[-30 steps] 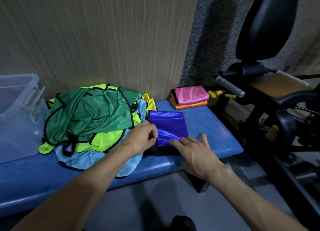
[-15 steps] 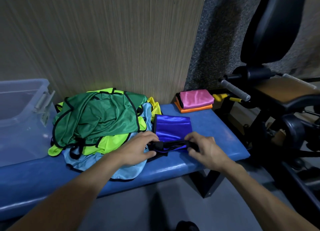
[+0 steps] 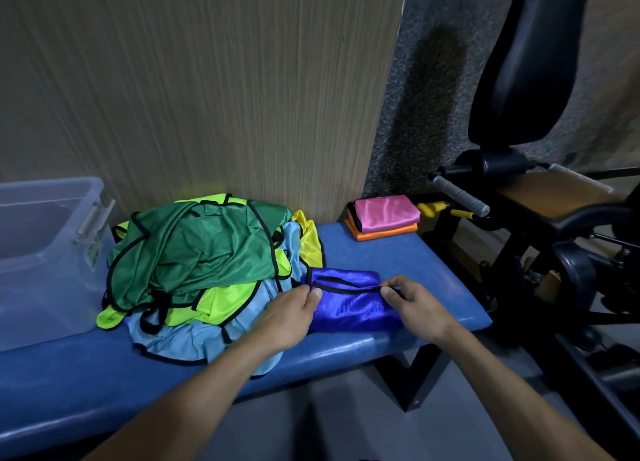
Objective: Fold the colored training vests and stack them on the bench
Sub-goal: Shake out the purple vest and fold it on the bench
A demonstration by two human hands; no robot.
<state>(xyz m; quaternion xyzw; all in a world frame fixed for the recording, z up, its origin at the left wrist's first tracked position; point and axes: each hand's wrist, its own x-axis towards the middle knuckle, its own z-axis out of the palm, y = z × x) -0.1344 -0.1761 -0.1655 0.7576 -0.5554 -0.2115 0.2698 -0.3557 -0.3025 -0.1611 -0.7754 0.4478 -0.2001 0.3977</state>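
Wall panelling (image 3: 207, 97) in wood grain is filling the back of the view, with a grey rough surface to its right. Bench (image 3: 398, 252) padding in blue is running below it from left to right, carrying everything else. Gym machine (image 3: 554, 201) in black is standing just right of the bench, its grey handle pointing toward the bench's far right corner. Clear bin (image 3: 45, 252) is sitting on the bench's left end. Beside it a loose pile is lying in the middle of the bench: green vest (image 3: 201, 252) on top, lime vest (image 3: 221, 301) under its near edge, pale blue vest (image 3: 194, 339) at the bottom reaching the front edge, yellow vest (image 3: 310, 239) poking out on the far right side. Blue vest (image 3: 353, 308), folded into a small packet, is lying on the bench just right of the pile, near the front edge. At the far right corner pink vest (image 3: 384, 211) is resting folded on top of orange vest (image 3: 388, 232), well apart from the packet. Left hand (image 3: 287, 315) is pinching the packet's black trim at its left end, fingers curled. Right hand (image 3: 415, 304) is pinching the same trim at the right end, fingertips closed on it, so the trim is stretching between the two hands across the packet's top.
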